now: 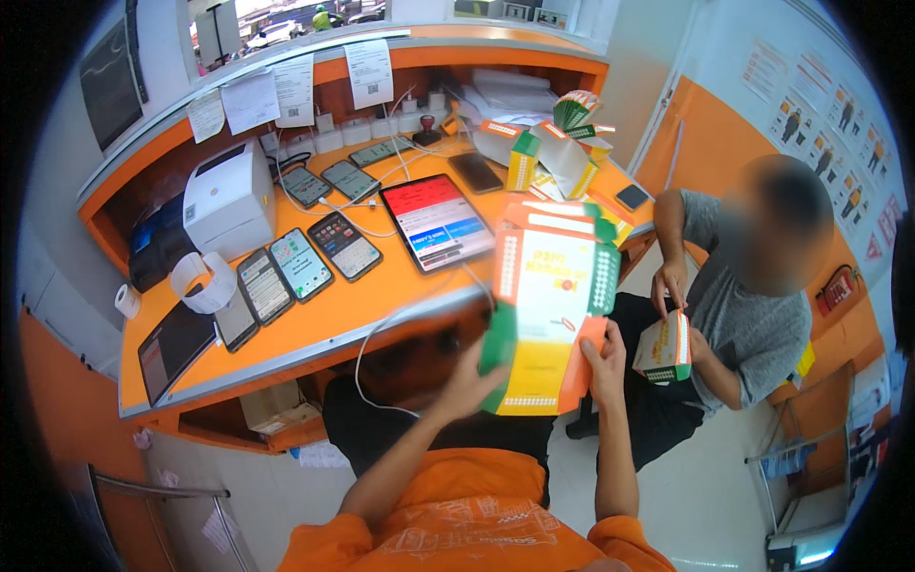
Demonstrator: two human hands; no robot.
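Observation:
I hold a flat, unfolded cardboard food box [548, 305], printed orange, green, yellow and white, up in front of me. My left hand [469, 379] grips its lower left green flap. My right hand [604, 364] grips its lower right orange flap. The box hangs over my lap, just off the edge of the orange counter [315, 329]. To my right a seated person in a grey shirt [753, 324] holds a folded box of the same kind [664, 348] in both hands.
On the counter lie a tablet [437, 221], several phones [300, 264], a white label printer [229, 198] and a paper roll [203, 282]. Folded boxes [534, 153] are stacked at the back right. A white cable [367, 348] hangs off the counter edge. A metal chair frame [172, 505] stands lower left.

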